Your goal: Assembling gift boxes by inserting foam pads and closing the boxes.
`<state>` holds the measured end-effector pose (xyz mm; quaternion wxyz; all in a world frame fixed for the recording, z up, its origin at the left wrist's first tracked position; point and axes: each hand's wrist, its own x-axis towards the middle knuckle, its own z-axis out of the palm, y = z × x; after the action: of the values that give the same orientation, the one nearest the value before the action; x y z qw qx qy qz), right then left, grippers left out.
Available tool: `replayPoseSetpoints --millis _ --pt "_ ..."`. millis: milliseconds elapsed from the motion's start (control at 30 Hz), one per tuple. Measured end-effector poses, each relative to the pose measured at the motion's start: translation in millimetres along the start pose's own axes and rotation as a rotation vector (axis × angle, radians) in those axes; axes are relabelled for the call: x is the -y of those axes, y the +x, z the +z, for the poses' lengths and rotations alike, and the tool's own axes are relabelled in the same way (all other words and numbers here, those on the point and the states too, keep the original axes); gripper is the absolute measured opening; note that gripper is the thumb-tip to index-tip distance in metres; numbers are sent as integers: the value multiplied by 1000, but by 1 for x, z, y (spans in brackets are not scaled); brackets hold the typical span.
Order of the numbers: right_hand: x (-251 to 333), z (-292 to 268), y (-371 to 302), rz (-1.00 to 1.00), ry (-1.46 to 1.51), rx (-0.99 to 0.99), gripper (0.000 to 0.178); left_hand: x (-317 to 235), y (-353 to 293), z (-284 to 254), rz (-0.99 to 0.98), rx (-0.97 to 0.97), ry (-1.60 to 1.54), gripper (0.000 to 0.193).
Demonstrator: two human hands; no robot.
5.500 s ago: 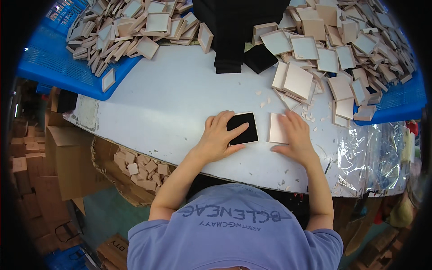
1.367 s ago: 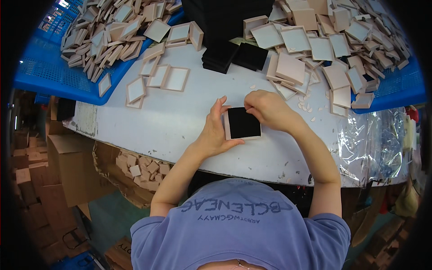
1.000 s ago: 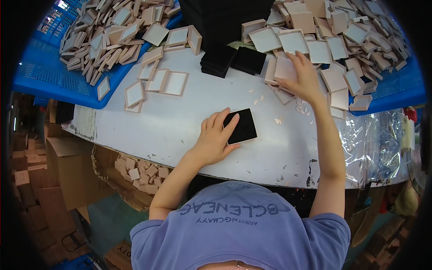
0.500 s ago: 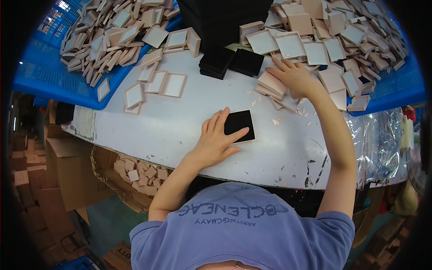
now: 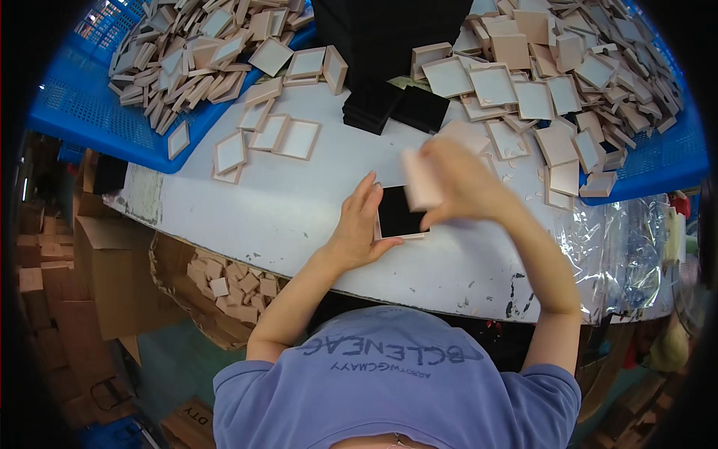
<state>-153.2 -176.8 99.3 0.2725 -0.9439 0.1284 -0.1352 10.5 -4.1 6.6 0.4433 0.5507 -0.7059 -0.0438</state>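
Note:
On the table in front of me lies a small shallow pinkish-beige box with a black pad (image 5: 395,211) filling it. My left hand (image 5: 357,228) cups its left side, thumb along the near edge and fingers along the left edge. A pinkish-beige box lid (image 5: 420,179), smeared by motion, is gripped in my right hand (image 5: 467,183) just above the right part of the black pad. What my right fingers do behind the lid is partly hidden. Farther back lie a short stack of black pads (image 5: 370,106) and more black pads (image 5: 420,109) beside it.
Blue baskets (image 5: 82,123) heaped with box pieces (image 5: 183,63) stand at far left and far right. Loose shallow trays (image 5: 295,139) lie left of centre. A tall black stack (image 5: 389,37) rises at the back. Below the table edge sits a carton (image 5: 217,322) of small boxes; clear plastic (image 5: 621,247) hangs at right.
My right hand has come from the boxes at back right toward me and left, bringing a lid over the black pad. My left fingers have shifted off the pad to the box's left edge.

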Motion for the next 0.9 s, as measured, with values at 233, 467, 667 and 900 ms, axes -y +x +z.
replayPoseSetpoints --millis 233,467,667,900 --pt "25 48 -9 -91 -142 6 82 5 2 -4 -55 57 -78 104" --pt "22 72 -21 -112 -206 -112 71 -13 9 -16 -83 319 314 86" --pt "18 57 -14 -88 -199 -41 59 -7 15 -30 -124 380 318 84" --pt "-51 24 51 95 -461 -396 38 87 23 -63 -455 -62 680 29"
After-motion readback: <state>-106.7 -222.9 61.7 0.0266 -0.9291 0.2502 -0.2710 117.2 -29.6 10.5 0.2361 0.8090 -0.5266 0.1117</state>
